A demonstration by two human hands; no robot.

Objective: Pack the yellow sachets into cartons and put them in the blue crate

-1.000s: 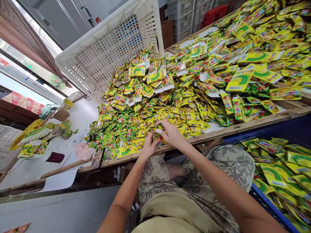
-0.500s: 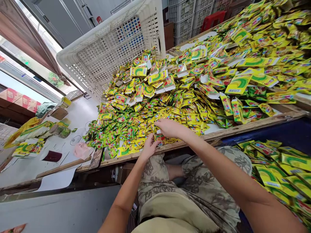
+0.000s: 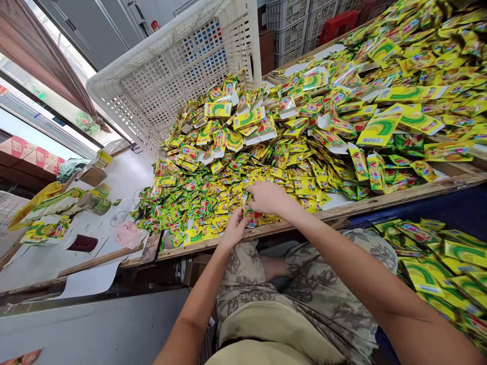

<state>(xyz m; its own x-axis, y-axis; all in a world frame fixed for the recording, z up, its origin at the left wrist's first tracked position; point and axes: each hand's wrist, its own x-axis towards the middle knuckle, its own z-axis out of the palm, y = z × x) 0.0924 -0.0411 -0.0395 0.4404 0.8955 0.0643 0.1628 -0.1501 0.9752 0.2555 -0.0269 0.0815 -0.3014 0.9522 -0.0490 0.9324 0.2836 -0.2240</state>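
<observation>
My left hand (image 3: 235, 229) is closed around the side of a small printed box (image 3: 252, 219) at the table's front edge. My right hand (image 3: 268, 197) is just above it, fingers curled down at the box's upper end. What those fingers pinch, a flap or a packet, is too small and covered to tell. Small yellow and green packets (image 3: 205, 203) lie loose in a heap all around both hands. Behind the heap are several flat-faced yellow boxes (image 3: 217, 109), some with white open flaps.
A white plastic crate (image 3: 182, 71) lies tipped on its side behind the heap. A wooden rail (image 3: 365, 204) borders the table front. To the left sit a dark red cup (image 3: 82, 244) and a pink cloth or bag (image 3: 128, 232). More yellow boxes (image 3: 422, 276) fill a blue-lined container at right.
My right hand has dipped slightly, its fingers curling closer to the box's top. My left hand stays nearly in place with the box. The view has shifted a little.
</observation>
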